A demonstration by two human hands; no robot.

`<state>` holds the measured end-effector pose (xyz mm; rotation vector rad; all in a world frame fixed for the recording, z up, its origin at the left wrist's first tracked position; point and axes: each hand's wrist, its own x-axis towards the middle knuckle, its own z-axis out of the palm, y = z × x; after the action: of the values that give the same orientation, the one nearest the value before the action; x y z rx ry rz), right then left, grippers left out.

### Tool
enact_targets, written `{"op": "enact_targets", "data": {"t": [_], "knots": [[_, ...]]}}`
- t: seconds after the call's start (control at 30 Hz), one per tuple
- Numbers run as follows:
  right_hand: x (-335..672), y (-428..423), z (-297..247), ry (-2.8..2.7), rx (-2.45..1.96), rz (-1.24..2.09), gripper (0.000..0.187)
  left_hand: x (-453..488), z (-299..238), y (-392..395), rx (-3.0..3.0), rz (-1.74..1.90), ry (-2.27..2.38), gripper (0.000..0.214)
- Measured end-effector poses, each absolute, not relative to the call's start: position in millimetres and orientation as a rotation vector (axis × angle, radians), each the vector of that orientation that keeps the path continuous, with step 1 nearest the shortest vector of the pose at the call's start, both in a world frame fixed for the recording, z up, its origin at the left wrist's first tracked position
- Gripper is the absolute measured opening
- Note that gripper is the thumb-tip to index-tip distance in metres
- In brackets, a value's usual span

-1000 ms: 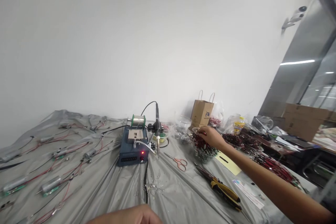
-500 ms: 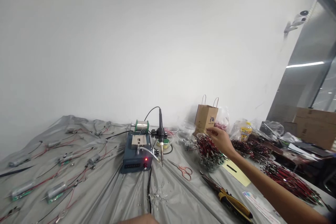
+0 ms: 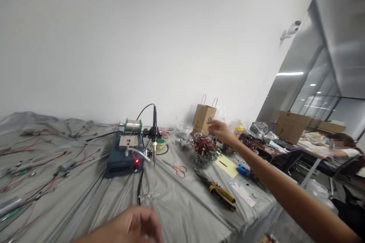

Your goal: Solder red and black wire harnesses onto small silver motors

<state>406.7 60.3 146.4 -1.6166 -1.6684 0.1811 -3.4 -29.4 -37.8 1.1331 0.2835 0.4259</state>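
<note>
Grey sheeting (image 3: 182, 201), right hand (image 3: 221, 131) leftward above wires (image 3: 203, 146)

One left hand (image 3: 128, 226), one right hand (image 3: 221, 131), one blue soldering station (image 3: 121, 161), one brown paper bag (image 3: 202, 118), one pair of orange-handled scissors (image 3: 179, 171).

A blue soldering station (image 3: 122, 161) sits on grey plastic sheeting (image 3: 182, 197) — orange-handled scissors (image 3: 178, 171) and yellow-handled pliers (image 3: 218, 195) lie nearby.
</note>
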Motion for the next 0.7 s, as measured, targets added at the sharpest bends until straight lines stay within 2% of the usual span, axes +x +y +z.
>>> {"op": "enact_targets", "data": {"t": [0.17,0.27,0.53,0.7], "knots": [[387,36,171,-1.557,-1.467,0.273,0.030,-15,-9,-36,1.023,0.410,0.373,0.035],[363,13,163,-1.571,-1.415,0.439,0.031,-15,-8,-35,1.005,0.426,0.379,0.031],[293,-27,67,-1.518,-1.442,1.070,0.021,-14,-13,-31,1.010,0.468,0.383,0.025],[287,-38,35,-1.497,-1.462,1.235,0.012,-19,-9,-30,1.010,0.412,0.382,0.031]]}}
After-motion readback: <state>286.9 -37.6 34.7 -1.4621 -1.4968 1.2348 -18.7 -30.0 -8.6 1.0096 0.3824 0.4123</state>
